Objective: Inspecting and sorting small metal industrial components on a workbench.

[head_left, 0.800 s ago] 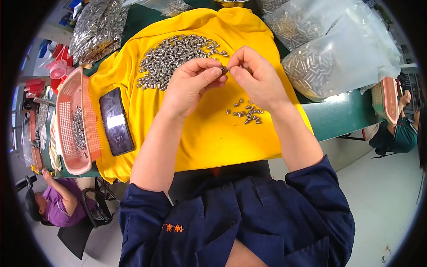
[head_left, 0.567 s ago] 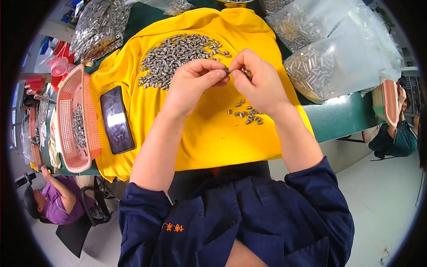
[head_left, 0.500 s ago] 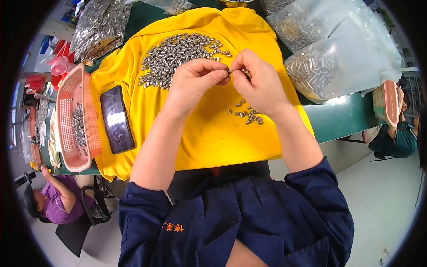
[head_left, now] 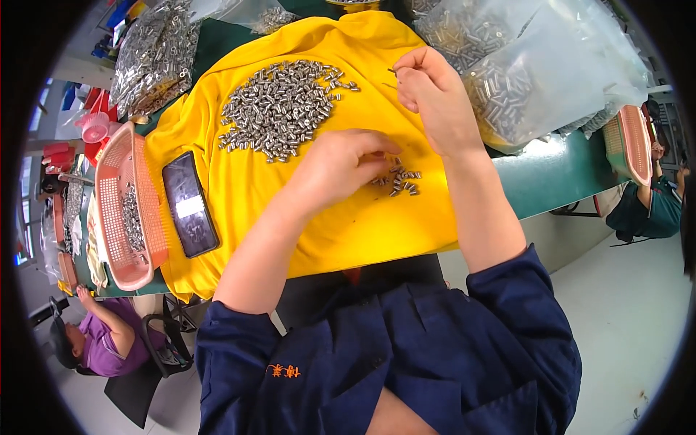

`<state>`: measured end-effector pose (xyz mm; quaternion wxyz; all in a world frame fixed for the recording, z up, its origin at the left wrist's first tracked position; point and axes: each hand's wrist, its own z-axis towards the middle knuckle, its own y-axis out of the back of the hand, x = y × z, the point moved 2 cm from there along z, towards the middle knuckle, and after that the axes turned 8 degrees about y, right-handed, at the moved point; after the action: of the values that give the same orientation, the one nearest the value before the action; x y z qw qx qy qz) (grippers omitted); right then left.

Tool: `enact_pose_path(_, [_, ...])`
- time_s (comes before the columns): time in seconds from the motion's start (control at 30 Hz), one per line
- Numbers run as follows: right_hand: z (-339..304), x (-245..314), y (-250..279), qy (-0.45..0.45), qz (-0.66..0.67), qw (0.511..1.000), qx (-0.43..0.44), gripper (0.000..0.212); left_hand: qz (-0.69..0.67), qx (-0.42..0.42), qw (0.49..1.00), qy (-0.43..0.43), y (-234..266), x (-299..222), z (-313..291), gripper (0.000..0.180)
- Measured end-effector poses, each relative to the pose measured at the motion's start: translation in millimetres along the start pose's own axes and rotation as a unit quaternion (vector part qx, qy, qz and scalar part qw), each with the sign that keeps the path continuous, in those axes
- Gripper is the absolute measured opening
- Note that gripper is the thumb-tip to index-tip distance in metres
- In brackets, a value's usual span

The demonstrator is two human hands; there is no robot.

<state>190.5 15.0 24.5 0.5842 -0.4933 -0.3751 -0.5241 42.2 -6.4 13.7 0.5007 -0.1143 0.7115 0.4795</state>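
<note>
My left hand [head_left: 346, 163] is low over the yellow cloth, its thumb and curled fingers apart at the edge of a small group of short metal cylinders [head_left: 400, 180]. Whether a cylinder touches its fingertips is hard to see. Farther right and higher, my right hand [head_left: 438, 101] is closed in a pinch around a thin dark tool [head_left: 392, 70], whose slim ends stick out to the left; the rest of it is hidden by the fingers. A large heap of the same short metal cylinders [head_left: 279, 105] lies beyond my left hand.
Yellow cloth [head_left: 362, 232] covers the green table [head_left: 551, 181]. Left of the heap are a black phone [head_left: 190, 206] and a pink basket [head_left: 109, 210] with small metal parts. Clear bags of metal parts [head_left: 500, 94] stand at the right. A person in purple [head_left: 116, 337] sits at left.
My hands have come apart. The left moved down toward the small group of cylinders, while the right rose slightly to the right with the thin tool. The view shifted slightly.
</note>
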Motion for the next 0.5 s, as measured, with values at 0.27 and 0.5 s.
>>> enact_pose_path(0.27, [6.9, 19.5, -1.2, 0.035, -0.049, 0.998, -0.022, 0.005, 0.253, -0.14, 0.956, -0.046, 41.3, 20.0, 48.7, 0.013])
enact_pose_path(0.5, [-12.6, -0.9, -8.4, 0.04, -0.067, 0.997, -0.005, 0.003, 0.324, -0.058, 0.943, -0.049, 31.9, 28.6, 60.7, 0.009])
